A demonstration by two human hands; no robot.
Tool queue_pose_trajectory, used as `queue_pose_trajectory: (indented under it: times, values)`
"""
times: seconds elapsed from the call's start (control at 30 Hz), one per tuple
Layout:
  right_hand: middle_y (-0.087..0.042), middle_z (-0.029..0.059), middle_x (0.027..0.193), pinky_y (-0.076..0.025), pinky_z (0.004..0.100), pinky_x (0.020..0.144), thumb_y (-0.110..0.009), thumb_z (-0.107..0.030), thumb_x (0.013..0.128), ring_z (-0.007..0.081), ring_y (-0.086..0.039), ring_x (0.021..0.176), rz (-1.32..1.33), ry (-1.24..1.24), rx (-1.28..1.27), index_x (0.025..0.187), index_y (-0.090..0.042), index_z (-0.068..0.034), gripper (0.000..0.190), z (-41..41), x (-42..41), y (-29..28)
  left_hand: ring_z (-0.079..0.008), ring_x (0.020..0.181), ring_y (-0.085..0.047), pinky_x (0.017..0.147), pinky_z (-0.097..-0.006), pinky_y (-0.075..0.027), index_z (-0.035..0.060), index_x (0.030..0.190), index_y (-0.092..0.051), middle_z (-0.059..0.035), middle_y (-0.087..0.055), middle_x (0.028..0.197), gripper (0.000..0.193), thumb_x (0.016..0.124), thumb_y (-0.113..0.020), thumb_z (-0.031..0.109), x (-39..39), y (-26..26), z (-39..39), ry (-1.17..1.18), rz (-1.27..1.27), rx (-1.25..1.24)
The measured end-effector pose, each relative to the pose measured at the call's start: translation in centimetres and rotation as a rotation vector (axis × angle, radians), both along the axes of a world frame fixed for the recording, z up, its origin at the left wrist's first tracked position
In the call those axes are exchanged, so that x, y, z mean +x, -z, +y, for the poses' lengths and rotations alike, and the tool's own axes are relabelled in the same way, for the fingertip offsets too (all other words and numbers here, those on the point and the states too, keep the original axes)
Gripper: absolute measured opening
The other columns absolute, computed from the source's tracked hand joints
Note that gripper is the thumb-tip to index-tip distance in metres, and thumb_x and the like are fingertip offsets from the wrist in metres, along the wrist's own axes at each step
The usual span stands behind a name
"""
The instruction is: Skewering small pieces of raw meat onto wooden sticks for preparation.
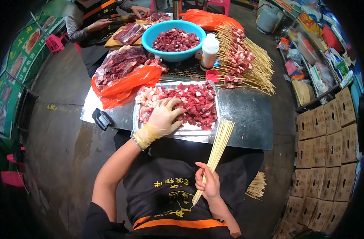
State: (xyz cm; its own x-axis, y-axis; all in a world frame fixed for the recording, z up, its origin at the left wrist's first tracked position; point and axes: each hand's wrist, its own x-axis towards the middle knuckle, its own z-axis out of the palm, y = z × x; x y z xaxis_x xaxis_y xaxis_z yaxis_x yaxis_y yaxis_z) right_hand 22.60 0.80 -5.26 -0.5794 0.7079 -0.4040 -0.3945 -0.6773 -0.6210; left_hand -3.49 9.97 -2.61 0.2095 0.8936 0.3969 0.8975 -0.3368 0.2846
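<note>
My left hand [162, 118], in a pale translucent glove, lies over the diced raw meat [197, 104] in a shallow metal tray [188, 136]. Its fingers are spread and touch the cubes; no piece shows gripped between them. Whitish fat cubes [149, 95] fill the tray's far left corner, beside the red ones. In front of my apron, my bare right hand [207, 180] is shut around a bundle of bamboo skewers [219, 146]. Their upper ends fan out near the tray's right front corner, with no meat on them.
Behind the tray stand a blue basin [173, 56] of diced meat and a white plastic bottle [209, 53]. Loaded skewers [238, 59] are piled at right. Large meat pieces [122, 64] lie on an orange bag [128, 86]. Across the table, another person's hand [100, 25] holds a knife [122, 19].
</note>
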Motion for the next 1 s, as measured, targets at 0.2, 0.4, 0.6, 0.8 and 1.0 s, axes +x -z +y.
queue_pose_trajectory:
  times: [0.2, 0.4, 0.6, 0.8, 1.0]
  values:
    - [-0.034, -0.0005, 0.057, -0.022, 0.0191, 0.036, -0.035, -0.021, 0.096, 0.0049, -0.024, 0.041, 0.191, -0.039, -0.012, 0.106, -0.048, 0.000, 0.026, -0.5, -0.1, -1.7, -0.0308, 0.118, -0.038, 0.100, -0.0467, -0.024, 0.0092, 0.103, -0.054, -0.0126, -0.046, 0.120, 0.039, 0.066, -0.063, 0.018, 4.0, 1.5, 1.4, -0.065, -0.119, 0.084]
    - [-0.034, -0.0004, 0.048, -0.037, 0.0244, 0.033, -0.040, -0.032, 0.094, 0.0070, -0.026, 0.033, 0.701, 0.067, 0.318, 0.078, -0.036, -0.010, 0.027, 1.2, -2.0, -11.6, -0.0304, 0.114, -0.043, 0.097, -0.0421, -0.030, 0.0073, 0.097, -0.058, -0.0128, -0.051, 0.115, 0.032, 0.065, -0.063, 0.008, 3.4, 2.2, -2.6, -0.193, -0.308, 0.232]
    - [-0.042, 0.0055, 0.062, -0.043, 0.0603, 0.079, -0.046, -0.032, 0.091, 0.0152, -0.041, 0.046, 1.445, -0.097, 0.356, 0.085, -0.045, -0.006, 0.026, -0.9, -6.8, -20.2, -0.0283, 0.098, -0.053, 0.085, -0.0355, -0.042, 0.0043, 0.092, -0.060, -0.0139, -0.056, 0.103, 0.024, 0.069, -0.060, -0.003, 0.9, 3.4, -7.2, -0.415, -0.519, 0.294]
    - [-0.037, 0.0022, 0.053, -0.044, 0.0575, 0.079, -0.043, -0.025, 0.092, 0.0129, -0.038, 0.041, 1.424, -0.297, 0.372, 0.083, -0.043, -0.006, 0.021, -1.1, -6.7, -21.9, -0.0268, 0.091, -0.056, 0.080, -0.0323, -0.044, 0.0024, 0.089, -0.061, -0.0130, -0.059, 0.096, 0.017, 0.072, -0.059, -0.001, -0.9, 3.4, -7.7, -0.478, -0.607, 0.311]
    - [-0.037, 0.0016, 0.052, -0.046, 0.0562, 0.076, -0.044, -0.020, 0.089, 0.0128, -0.038, 0.039, 1.286, -0.193, 0.381, 0.083, -0.042, -0.006, 0.015, -0.8, -5.8, -22.1, -0.0159, 0.079, -0.056, 0.064, -0.0239, -0.044, 0.0024, 0.090, -0.061, -0.0094, -0.059, 0.097, 0.017, 0.074, -0.058, -0.003, -1.8, 3.1, -8.2, -0.590, -0.706, 0.351]
